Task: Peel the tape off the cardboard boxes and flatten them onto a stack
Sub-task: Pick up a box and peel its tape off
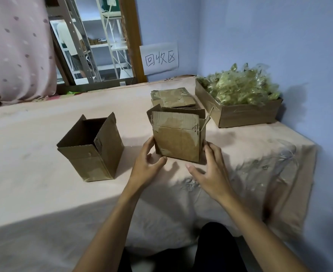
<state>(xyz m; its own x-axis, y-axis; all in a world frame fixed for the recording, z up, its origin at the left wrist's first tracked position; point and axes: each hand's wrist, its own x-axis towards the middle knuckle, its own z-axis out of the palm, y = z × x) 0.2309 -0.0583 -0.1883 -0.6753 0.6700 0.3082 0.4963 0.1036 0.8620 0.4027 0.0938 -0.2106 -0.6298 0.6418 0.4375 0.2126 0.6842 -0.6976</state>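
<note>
Both bare forearms reach forward from the bottom edge over dark-clothed legs [216,250] to a table draped in pale pink cloth [43,193].

Task items, all on the cloth:
- Shallow brown cardboard tray [246,116], far right against the blue wall, heaped with crumpled clear yellowish tape [240,89].
- Open-topped brown cardboard box [94,161], left of centre, upright, flaps raised, dark inside, well apart from both hands.
- Upright brown cardboard carton [178,142], centre, between the hands. Its front face is scuffed with torn patches, its near flap stands up and its right flap tilts outward.
- Low stack of flattened brown cardboard [173,98], just behind the carton and beside the tray.

Hands:
- Left hand [148,163] is at the carton's lower left edge, fingers loosely bent against the side and thumb tip at the bottom front corner.
- Right hand [210,173] is at the lower right edge, fingers up against the side and thumb spread away over the cloth.
- Neither hand closes round the carton; both are relaxed and open.

Writing: a white paper sign [159,58] on the wall reads "回收区" in handwritten black strokes.
</note>
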